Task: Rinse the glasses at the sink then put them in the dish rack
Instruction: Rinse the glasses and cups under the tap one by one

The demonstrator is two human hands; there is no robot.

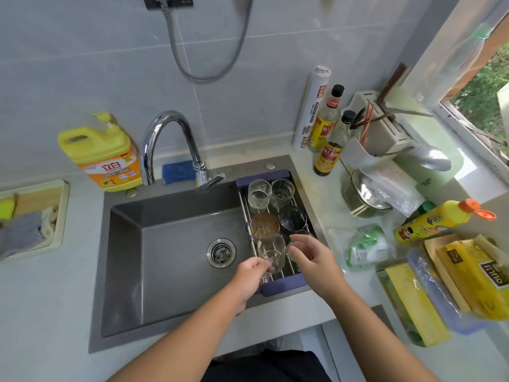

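A grey sink (170,244) has a wire dish rack (278,286) with dark blue ends across its right side. Several glasses stand in the rack: a ribbed clear one (259,193) and a clear one (282,192) at the back, an amber one (265,226) and a dark one (292,218) in the middle, a clear one (271,250) at the front. My left hand (252,274) pinches a small clear glass (267,272) at the rack's front left. My right hand (311,255) grips another clear glass (296,245) over the rack's front right.
A chrome faucet (168,144) arches over the sink's back edge, with a blue sponge (179,172) behind it. A yellow detergent jug (102,153) stands at the back left. Bottles (327,139), a utensil holder (377,133), a metal pot (363,194) and yellow packages (468,274) crowd the right counter.
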